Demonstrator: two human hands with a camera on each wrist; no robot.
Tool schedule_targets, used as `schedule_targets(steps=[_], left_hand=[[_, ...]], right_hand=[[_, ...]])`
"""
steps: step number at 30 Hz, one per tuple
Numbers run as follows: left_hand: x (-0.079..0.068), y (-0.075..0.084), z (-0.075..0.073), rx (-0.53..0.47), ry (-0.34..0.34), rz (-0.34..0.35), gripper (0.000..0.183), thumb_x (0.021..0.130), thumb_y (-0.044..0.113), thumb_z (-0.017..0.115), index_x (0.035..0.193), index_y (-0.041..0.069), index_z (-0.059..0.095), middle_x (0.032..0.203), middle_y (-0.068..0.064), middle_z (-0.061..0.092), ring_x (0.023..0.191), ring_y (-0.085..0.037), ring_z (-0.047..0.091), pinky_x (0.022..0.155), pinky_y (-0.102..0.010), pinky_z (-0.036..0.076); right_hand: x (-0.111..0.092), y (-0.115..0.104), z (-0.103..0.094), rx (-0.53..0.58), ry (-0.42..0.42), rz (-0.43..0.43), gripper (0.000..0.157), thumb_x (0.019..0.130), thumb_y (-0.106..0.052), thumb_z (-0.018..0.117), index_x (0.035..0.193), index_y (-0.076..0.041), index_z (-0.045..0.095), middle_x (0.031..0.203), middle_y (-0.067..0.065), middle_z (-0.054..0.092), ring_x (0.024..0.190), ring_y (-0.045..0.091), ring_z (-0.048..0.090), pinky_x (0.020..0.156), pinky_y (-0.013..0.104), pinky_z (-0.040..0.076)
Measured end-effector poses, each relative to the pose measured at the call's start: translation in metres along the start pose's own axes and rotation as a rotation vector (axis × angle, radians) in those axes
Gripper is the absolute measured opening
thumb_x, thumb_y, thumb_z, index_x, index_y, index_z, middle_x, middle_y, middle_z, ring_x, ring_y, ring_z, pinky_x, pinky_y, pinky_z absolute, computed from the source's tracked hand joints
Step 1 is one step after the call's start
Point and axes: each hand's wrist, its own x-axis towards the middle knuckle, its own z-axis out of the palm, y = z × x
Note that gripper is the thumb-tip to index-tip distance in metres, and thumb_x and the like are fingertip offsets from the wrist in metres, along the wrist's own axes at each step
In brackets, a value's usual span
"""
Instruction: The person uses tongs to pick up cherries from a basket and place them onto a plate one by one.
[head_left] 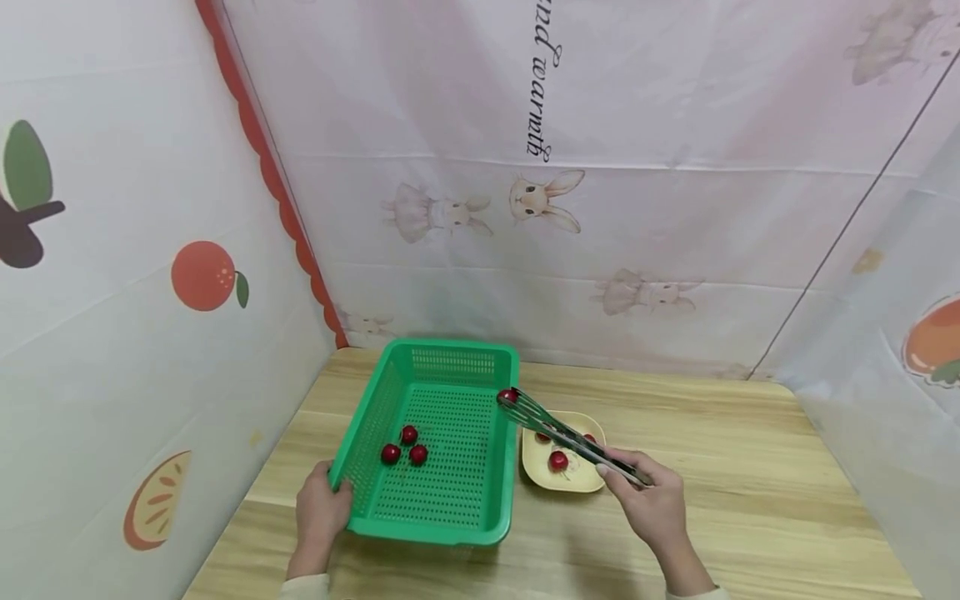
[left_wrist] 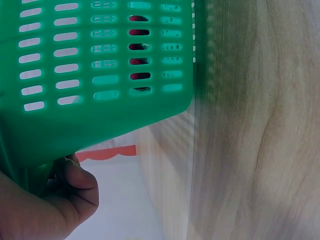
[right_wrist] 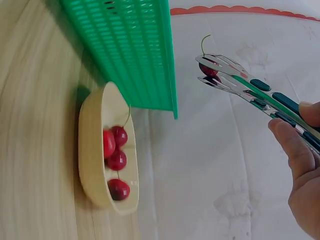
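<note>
My left hand [head_left: 322, 507] grips the near left rim of a green perforated basket [head_left: 362, 417]; in the left wrist view, its fingers [left_wrist: 80, 182] are curled at the rim. Three red cherries [head_left: 417, 454] lie together on the basket floor. My right hand [head_left: 651, 498] holds metal tongs [head_left: 577, 442] with dark green grip pads. Between the tong tips is a stemmed cherry [right_wrist: 208, 67], held up level with the basket's right rim in the head view. Below the tongs stands a pale yellow dish [right_wrist: 90, 150] with several cherries [right_wrist: 117, 160] in it.
Basket and dish stand side by side on a wood-grain table [head_left: 712, 467]. A printed rabbit cloth [head_left: 465, 300] hangs behind the table, and a fruit-print sheet [head_left: 150, 358] covers the left side. Another sheet [head_left: 885, 333] closes off the right.
</note>
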Motion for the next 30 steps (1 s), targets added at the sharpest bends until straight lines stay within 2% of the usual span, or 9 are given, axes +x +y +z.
schedule_targets(steps=[4,8,11,14,18,23,30], left_hand=[[0.000,-0.001,0.000,0.007,0.000,-0.008,0.036,0.084,-0.001,0.053,0.117,-0.016,0.048,0.098,-0.030,0.057,0.082,-0.037,0.056,0.069,-0.051,0.046],[-0.001,-0.001,0.000,0.011,0.001,-0.011,0.036,0.084,-0.001,0.053,0.117,-0.016,0.048,0.098,-0.030,0.057,0.082,-0.037,0.056,0.069,-0.050,0.046],[-0.001,-0.002,-0.001,0.010,-0.006,-0.015,0.037,0.085,-0.001,0.053,0.117,-0.017,0.047,0.098,-0.030,0.057,0.081,-0.037,0.056,0.068,-0.050,0.046],[-0.002,-0.002,-0.001,0.008,-0.012,-0.023,0.037,0.085,-0.001,0.053,0.118,-0.017,0.047,0.098,-0.031,0.057,0.081,-0.037,0.056,0.068,-0.050,0.046],[-0.002,-0.002,0.000,0.008,-0.010,-0.030,0.037,0.085,-0.001,0.053,0.118,-0.017,0.047,0.100,-0.031,0.056,0.083,-0.038,0.056,0.069,-0.051,0.046],[-0.001,-0.001,0.002,0.006,-0.011,-0.022,0.037,0.085,-0.002,0.052,0.118,-0.017,0.047,0.100,-0.031,0.056,0.083,-0.038,0.056,0.069,-0.051,0.046],[0.000,-0.001,0.001,-0.014,-0.013,-0.013,0.036,0.086,-0.002,0.051,0.119,-0.017,0.046,0.101,-0.032,0.056,0.085,-0.039,0.057,0.071,-0.051,0.047]], right_hand=[[-0.008,0.007,-0.013,-0.032,0.034,0.024,0.025,0.065,0.025,0.068,0.086,0.012,0.066,0.088,0.025,0.066,0.074,0.008,0.064,0.053,0.017,0.050],[-0.013,0.001,-0.019,-0.076,0.065,0.079,0.023,0.066,0.024,0.068,0.085,0.013,0.066,0.085,0.023,0.066,0.069,0.007,0.064,0.052,0.017,0.050],[-0.018,0.005,-0.022,-0.085,0.067,0.124,0.021,0.067,0.023,0.068,0.085,0.014,0.066,0.085,0.023,0.066,0.068,0.008,0.065,0.052,0.018,0.050],[-0.023,0.015,-0.022,-0.083,0.065,0.183,0.019,0.068,0.021,0.069,0.085,0.013,0.066,0.087,0.023,0.066,0.069,0.008,0.065,0.052,0.019,0.051],[-0.031,0.041,-0.022,-0.089,0.065,0.242,0.019,0.069,0.018,0.071,0.086,0.010,0.068,0.090,0.022,0.066,0.071,0.008,0.064,0.052,0.020,0.051],[-0.039,0.063,-0.022,-0.115,0.053,0.237,0.021,0.068,0.016,0.073,0.086,0.006,0.069,0.088,0.019,0.068,0.068,0.007,0.063,0.050,0.019,0.050],[-0.036,0.059,-0.020,-0.170,0.049,0.194,0.021,0.067,0.014,0.075,0.085,0.005,0.069,0.084,0.018,0.068,0.066,0.006,0.063,0.049,0.018,0.049]])
